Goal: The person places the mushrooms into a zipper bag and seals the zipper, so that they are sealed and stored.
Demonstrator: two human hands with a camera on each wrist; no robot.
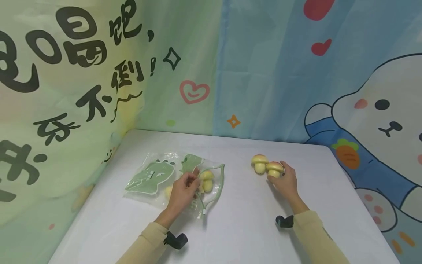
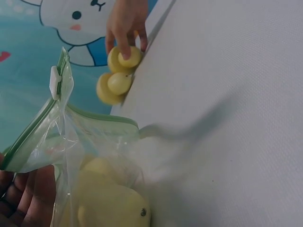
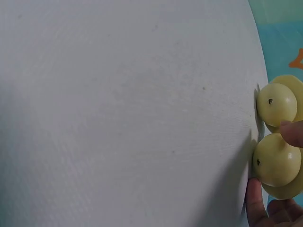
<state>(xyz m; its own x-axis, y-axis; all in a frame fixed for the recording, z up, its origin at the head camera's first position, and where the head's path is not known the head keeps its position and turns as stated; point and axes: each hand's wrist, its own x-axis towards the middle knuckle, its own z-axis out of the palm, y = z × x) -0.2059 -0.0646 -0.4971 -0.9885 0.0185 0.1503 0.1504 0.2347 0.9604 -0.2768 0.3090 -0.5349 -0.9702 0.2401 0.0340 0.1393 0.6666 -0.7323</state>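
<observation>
A clear zip bag [image 1: 145, 198] with a green edge and a printed green figure lies at left on the table; my left hand [image 1: 183, 189] pinches its opening. Inside are a yellow mushroom [image 1: 207, 181] and, in the left wrist view, a yellow toy with a dark eye [image 2: 113, 203]. A white slider [image 2: 55, 82] sits on the bag's green zip. Two yellow mushrooms stand side by side at right. My right hand [image 1: 287, 183] grips the nearer mushroom [image 1: 275, 168]; the other mushroom [image 1: 259, 164] touches it on the left.
The white table [image 1: 237, 227] reaches back to a printed cloth [image 1: 263, 73] with a bear, hearts and lettering. A dark camera is strapped to each wrist, the left one [image 1: 176, 240] and the right one [image 1: 284, 221].
</observation>
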